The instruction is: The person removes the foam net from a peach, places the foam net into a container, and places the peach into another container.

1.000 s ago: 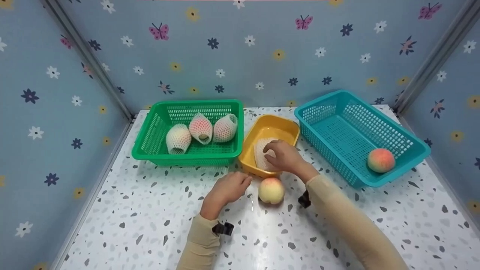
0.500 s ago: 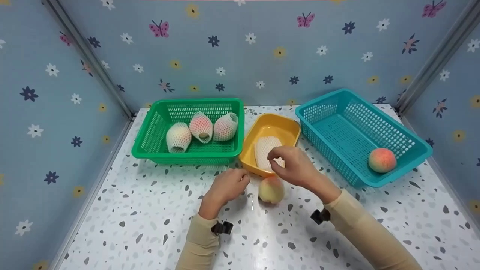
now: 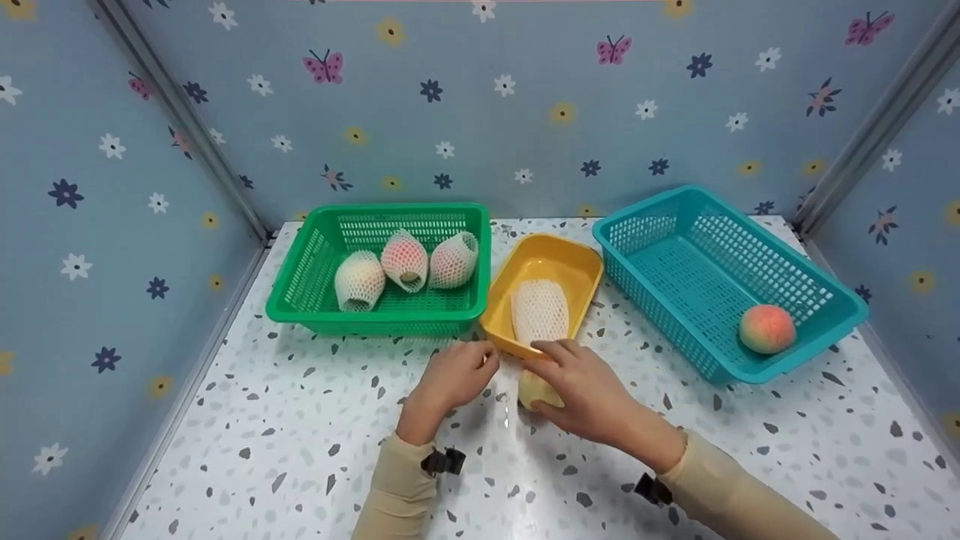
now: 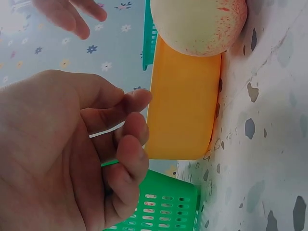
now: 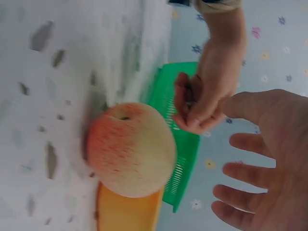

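A pale yellow peach with a red blush (image 5: pixel 132 151) rests on the speckled table, just in front of the yellow tray (image 3: pixel 491 321). My right hand (image 3: pixel 592 394) hovers over it with spread fingers, apart from it in the right wrist view, and hides part of it in the head view. Loosely curled and holding nothing, my left hand (image 3: pixel 454 377) is left of the peach; the left wrist view shows its thumb near the fingertips. Inside the yellow tray lies white foam netting (image 3: pixel 540 309), flat.
At the left stands a green basket (image 3: pixel 375 324) with three peaches (image 3: pixel 405 259) in foam nets. A teal basket (image 3: pixel 660 330) at the right holds one bare peach (image 3: pixel 767 328). Patterned panels (image 3: pixel 480 112) border the table at the back and both sides.
My right hand has left the foam netting in the yellow tray, drawn back toward me and come over the bare peach, its fingers spreading. The left hand has barely moved.
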`<state>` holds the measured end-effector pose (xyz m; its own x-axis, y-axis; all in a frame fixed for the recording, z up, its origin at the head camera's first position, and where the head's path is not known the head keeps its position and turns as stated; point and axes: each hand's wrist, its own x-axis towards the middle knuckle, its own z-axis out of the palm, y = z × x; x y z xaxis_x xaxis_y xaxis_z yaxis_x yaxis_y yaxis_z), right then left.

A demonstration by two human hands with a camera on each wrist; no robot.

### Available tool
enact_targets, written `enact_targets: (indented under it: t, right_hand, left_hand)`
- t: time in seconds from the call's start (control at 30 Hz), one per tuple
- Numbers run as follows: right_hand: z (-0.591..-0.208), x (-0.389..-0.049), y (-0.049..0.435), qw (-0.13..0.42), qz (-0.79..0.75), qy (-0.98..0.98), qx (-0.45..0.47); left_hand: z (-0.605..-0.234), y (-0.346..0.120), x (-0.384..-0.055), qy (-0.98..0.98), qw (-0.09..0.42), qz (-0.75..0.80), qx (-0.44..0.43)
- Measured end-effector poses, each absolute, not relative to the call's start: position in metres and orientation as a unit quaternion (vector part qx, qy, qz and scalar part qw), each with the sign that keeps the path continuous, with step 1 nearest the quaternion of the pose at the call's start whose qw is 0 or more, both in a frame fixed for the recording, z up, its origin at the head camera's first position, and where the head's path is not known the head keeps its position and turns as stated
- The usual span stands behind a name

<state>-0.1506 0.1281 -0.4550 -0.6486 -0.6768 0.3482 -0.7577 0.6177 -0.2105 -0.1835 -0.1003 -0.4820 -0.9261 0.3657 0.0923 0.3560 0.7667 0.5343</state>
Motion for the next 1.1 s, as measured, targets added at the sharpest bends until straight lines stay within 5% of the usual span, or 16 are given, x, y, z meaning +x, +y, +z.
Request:
enact_targets:
  t: [1.1]
  right_hand:
    - [-0.499, -0.156, 0.125, 0.141, 0.119, -0.884, 0.43]
  left_hand:
    - [-0.486, -0.095, -0.183, 0.94, 0.049, 0.285, 0.182]
